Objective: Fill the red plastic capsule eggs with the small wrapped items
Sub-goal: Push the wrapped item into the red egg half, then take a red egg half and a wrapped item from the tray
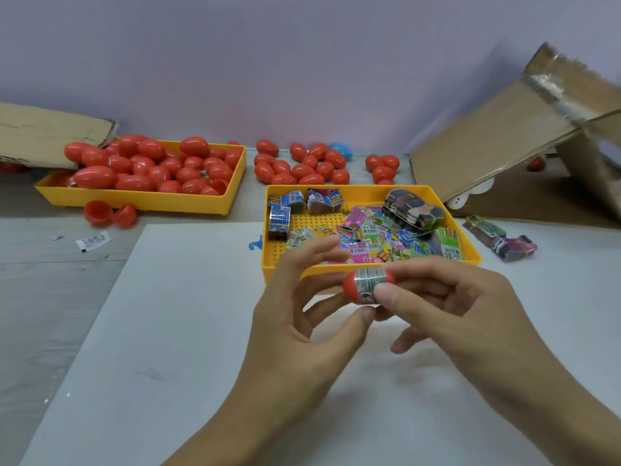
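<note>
Left hand (295, 317) half curled, thumb tip and fingers pinching red capsule egg (364, 285) from its left end; right hand (447, 304) curled, gripping the label-wrapped right end, just before yellow tray (369, 267) rim; bare white board (134, 331) stretching leftward

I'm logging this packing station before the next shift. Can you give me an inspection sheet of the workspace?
Surface: white board on a grey table.
Job's things: red egg with a label band, held in both hands; yellow tray of eggs; yellow tray of wrapped items; loose eggs behind.
Clutter: open egg halves, stray label, bundles.
Hands: left hand and right hand pinch the egg.
Cables: nothing seen.
Surroundings: cardboard boxes, pale wall.
</note>
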A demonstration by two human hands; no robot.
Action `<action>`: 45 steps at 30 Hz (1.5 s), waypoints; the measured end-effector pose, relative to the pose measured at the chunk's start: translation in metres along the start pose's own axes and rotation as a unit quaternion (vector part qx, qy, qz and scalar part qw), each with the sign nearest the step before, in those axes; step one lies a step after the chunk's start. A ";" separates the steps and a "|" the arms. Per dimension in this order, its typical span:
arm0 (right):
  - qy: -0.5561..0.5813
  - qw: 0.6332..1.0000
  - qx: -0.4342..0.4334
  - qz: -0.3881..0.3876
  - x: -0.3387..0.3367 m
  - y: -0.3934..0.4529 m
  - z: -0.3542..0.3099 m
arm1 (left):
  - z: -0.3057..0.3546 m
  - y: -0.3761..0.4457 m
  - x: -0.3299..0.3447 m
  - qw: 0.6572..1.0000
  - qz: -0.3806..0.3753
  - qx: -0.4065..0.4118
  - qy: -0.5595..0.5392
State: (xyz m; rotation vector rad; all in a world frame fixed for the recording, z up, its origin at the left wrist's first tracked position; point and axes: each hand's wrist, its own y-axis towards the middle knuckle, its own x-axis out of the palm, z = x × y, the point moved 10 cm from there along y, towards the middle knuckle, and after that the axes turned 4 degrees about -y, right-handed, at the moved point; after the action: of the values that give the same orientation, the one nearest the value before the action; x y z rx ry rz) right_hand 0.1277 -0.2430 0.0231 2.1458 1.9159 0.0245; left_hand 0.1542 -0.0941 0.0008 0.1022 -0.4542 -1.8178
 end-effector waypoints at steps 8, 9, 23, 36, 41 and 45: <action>-0.488 0.758 -0.383 0.203 -0.087 -0.026 -0.123 | -0.028 0.006 -0.018 0.991 0.083 -0.064 -0.078; -0.501 0.758 -0.359 0.211 -0.115 -0.017 -0.135 | -0.029 0.006 -0.017 0.991 0.085 -0.058 -0.081; -0.456 0.853 -0.164 0.192 -0.133 0.021 -0.101 | -0.029 0.005 -0.017 0.992 0.093 -0.047 -0.066; -0.174 0.984 0.002 -0.025 0.001 0.004 0.044 | 0.010 0.155 -0.070 0.898 0.095 0.006 0.429; -0.117 0.992 0.039 -0.033 -0.002 0.011 0.050 | -0.059 0.216 -0.045 0.740 -0.142 -0.119 0.647; -0.103 0.992 0.050 -0.048 -0.002 0.012 0.055 | -0.081 0.232 -0.056 0.705 -0.184 -0.227 0.646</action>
State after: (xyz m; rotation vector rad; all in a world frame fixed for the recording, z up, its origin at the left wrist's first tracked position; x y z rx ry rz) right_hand 0.1490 -0.2559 -0.0272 2.0242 1.9331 -0.3069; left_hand 0.4057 -0.1140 0.0000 1.1020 1.0835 -1.7004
